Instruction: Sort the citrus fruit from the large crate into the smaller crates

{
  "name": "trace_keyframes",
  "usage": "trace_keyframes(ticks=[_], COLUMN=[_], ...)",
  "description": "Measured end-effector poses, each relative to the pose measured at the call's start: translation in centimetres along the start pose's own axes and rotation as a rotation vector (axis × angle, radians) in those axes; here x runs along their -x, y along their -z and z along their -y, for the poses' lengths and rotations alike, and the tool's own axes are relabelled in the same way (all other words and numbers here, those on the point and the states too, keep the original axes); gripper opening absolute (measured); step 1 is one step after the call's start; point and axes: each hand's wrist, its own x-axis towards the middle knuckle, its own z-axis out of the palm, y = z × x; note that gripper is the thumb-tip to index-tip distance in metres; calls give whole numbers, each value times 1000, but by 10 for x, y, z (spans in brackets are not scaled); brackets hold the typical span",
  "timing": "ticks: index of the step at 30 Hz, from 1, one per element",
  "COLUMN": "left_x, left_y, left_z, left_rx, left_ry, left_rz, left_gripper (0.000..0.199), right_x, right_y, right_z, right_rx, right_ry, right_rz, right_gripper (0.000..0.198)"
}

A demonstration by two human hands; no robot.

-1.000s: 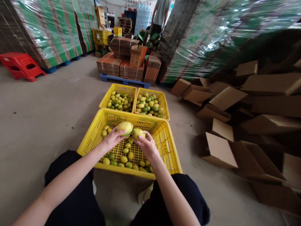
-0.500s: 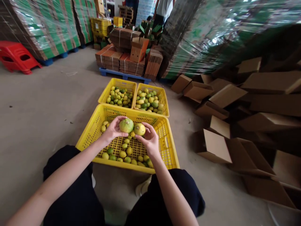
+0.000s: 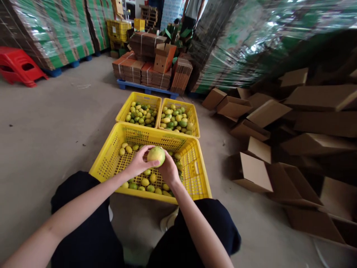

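Note:
A large yellow-green lemon (image 3: pixel 156 156) sits between the fingers and thumb of my left hand (image 3: pixel 140 162), above the big yellow crate (image 3: pixel 107 158). Curled against the right side of that fruit is my right hand (image 3: pixel 169 169). Its fingertips are hidden behind the lemon, so I cannot see whether a second fruit is in its palm. Inside the crate, smaller lemons (image 3: pixel 145 182) lie along the near side, with others (image 3: pixel 128 149) at the back left and more by the right wall, partly behind my right hand.
Two yellow crates of lemons, a left one (image 3: pixel 142 114) and a right one (image 3: pixel 178 119), stand just beyond. Behind them, flattened cartons (image 3: pixel 156 76) rest on a blue pallet (image 3: pixel 146 88). Open cardboard boxes (image 3: pixel 256 171) pile up at right. A red stool (image 3: pixel 22 67) is at left.
My hands have come together. The right hand has moved left and slightly down, and the yellow lemon seen in it before is now out of sight. The left hand's lemon has turned and moved right.

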Motion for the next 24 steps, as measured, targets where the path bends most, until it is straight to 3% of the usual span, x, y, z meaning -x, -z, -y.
trace_keyframes(ticks=[3,6,9,12,16,18,21,24], left_x=[9,13,7,-5,-16,-17,-17,-17], left_y=[-12,-15,-6,10,23,23,20,18], left_z=[5,7,9,12,12,12,11,10], left_rx=[-159,-169,-148,-172,-14,-12,-121,-169], left_ry=[-83,-77,-65,10,123,78,-56,-131], left_rz=[-50,-21,-69,-130,230,286,147,8], left_gripper=[64,60,50,42,38,43,54,61], right_x=[-1,1,3,5,11,13,13,8], right_y=[-5,-6,-5,-2,4,5,5,4], right_z=[-16,-21,-12,4,20,23,24,23], right_rx=[-69,-108,-190,-209,-222,-226,-206,-158], right_ry=[-109,-159,-168,-152,-129,-135,-129,-58], right_rz=[77,98,62,135,260,278,236,42], right_gripper=[57,52,46,48,53,52,48,39])
